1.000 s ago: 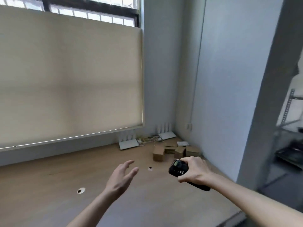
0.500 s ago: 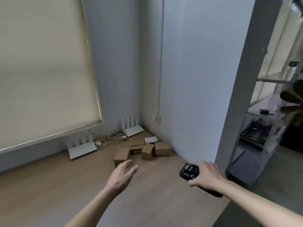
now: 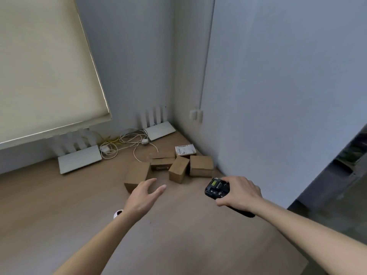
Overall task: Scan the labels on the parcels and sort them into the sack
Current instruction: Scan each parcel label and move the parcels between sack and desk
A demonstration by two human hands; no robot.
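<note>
Reaching across the wooden counter (image 3: 59, 211), your left hand (image 3: 144, 195) is spread and empty, fingers apart, just short of the nearest cardboard parcel (image 3: 137, 176), which sits directly beyond your fingertips. Your right hand (image 3: 239, 193) is wrapped around a black handheld scanner (image 3: 217, 188), its small lit screen facing up, its handle running back under your palm.

From the head view, the only one here, the rest of the parcels lie ahead of the scanner hand, bunched in the corner against the wall: a tilted box (image 3: 178, 169), a squarer box (image 3: 201, 165) beyond your right hand, a flat one (image 3: 161, 163) between them, and a box with a white label (image 3: 185, 150) facing up furthest back. Two white routers (image 3: 79, 161) and a tangle of cables (image 3: 127, 141) sit beyond your left hand.

No sack is in view, and every parcel seen rests on the counter, so the job looks barely begun: all the visible parcels are yet to be picked up, scanned and dropped in.
</note>
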